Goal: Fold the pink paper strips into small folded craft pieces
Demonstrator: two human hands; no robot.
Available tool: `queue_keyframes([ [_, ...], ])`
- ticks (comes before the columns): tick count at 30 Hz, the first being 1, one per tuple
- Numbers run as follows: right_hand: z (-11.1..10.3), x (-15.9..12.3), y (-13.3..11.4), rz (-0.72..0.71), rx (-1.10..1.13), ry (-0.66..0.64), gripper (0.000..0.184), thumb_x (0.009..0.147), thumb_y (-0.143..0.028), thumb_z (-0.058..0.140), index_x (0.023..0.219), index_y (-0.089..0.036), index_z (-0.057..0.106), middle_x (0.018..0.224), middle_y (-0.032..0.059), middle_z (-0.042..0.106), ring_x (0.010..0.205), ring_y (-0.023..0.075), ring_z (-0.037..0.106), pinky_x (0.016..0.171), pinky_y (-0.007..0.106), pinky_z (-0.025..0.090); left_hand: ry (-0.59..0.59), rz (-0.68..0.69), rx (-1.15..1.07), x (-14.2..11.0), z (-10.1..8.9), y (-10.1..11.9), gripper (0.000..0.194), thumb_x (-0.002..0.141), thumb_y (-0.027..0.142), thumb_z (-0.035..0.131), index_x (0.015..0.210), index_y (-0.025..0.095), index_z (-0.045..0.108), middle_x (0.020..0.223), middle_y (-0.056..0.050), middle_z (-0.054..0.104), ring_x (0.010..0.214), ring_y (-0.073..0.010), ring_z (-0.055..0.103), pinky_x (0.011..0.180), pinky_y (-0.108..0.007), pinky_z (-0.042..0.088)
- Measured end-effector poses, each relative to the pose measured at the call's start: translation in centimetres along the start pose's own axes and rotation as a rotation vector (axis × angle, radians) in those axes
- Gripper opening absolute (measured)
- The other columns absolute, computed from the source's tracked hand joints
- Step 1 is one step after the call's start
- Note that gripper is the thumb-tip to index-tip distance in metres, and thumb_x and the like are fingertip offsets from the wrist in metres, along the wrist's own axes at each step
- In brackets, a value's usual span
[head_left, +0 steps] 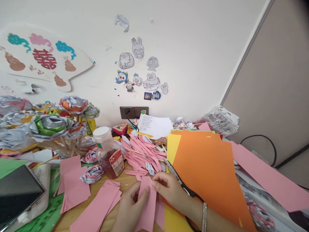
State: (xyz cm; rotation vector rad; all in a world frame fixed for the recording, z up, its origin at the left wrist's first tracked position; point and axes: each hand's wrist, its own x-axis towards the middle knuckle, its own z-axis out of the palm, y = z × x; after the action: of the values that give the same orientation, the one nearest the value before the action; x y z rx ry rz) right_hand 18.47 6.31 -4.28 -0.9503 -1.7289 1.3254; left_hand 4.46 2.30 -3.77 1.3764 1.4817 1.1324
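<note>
A strip of pink paper is held upright between both hands at the bottom centre. My left hand grips its left edge, with the thumb lying across the front. At the top right corner, my right hand pinches the strip between thumb and fingers. Just beyond my hands lies a pile of folded pink paper pieces. Black-handled scissors rest on orange paper sheets, partly hidden under my right wrist. Left of my hands is a stack of pink strips.
A clear jar with red-brown contents and a white lid stands behind the strips. Paper flowers on sticks fill the back left. A dark phone or tablet lies at left. Written paper leans by the wall socket.
</note>
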Motion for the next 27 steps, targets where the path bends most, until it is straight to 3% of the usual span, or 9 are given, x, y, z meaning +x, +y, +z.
queue_keyframes([
  [5,0.24,-0.01,-0.15,-0.050,-0.164,0.009,0.022,0.076,-0.024,0.050,0.056,-0.017,0.045,0.056,-0.0036,0.041,0.054,0.0095,0.037,0.050,0.022,0.028,0.042,-0.014,0.038,0.28,-0.03,-0.51,0.024,0.071,0.036,0.050,0.057,0.017,0.053,0.053,0.003,0.049,0.056,-0.0156,0.047,0.051,-0.023,0.038],
  [11,0.08,-0.18,-0.39,-0.059,-0.152,-0.019,0.031,0.079,-0.024,0.045,0.051,-0.018,0.032,0.054,-0.0046,0.032,0.053,0.0088,0.031,0.049,0.022,0.024,0.009,-0.031,-0.017,-0.10,-0.09,-0.12,0.023,0.071,0.036,0.050,0.061,0.016,0.056,0.057,0.002,0.053,0.058,-0.0169,0.049,0.052,-0.023,0.039],
  [21,0.09,-0.23,-0.07,-0.078,-0.170,-0.028,0.028,0.076,-0.021,0.047,0.051,-0.017,0.035,0.053,-0.0044,0.035,0.053,0.0085,0.032,0.049,0.022,0.024,0.042,-0.014,0.016,-0.18,0.08,0.13,0.026,0.069,0.038,0.051,0.054,0.018,0.052,0.052,0.003,0.049,0.055,-0.0154,0.045,0.050,-0.022,0.036],
  [27,-0.13,-0.37,-0.41,-0.052,-0.063,-0.105,0.032,0.080,-0.024,0.043,0.050,-0.018,0.033,0.050,-0.0050,0.033,0.049,0.0078,0.031,0.047,0.021,0.024,0.023,-0.027,-0.002,-0.36,0.04,0.24,0.028,0.068,0.041,0.052,0.054,0.017,0.053,0.053,0.003,0.051,0.056,-0.0160,0.048,0.051,-0.022,0.038],
])
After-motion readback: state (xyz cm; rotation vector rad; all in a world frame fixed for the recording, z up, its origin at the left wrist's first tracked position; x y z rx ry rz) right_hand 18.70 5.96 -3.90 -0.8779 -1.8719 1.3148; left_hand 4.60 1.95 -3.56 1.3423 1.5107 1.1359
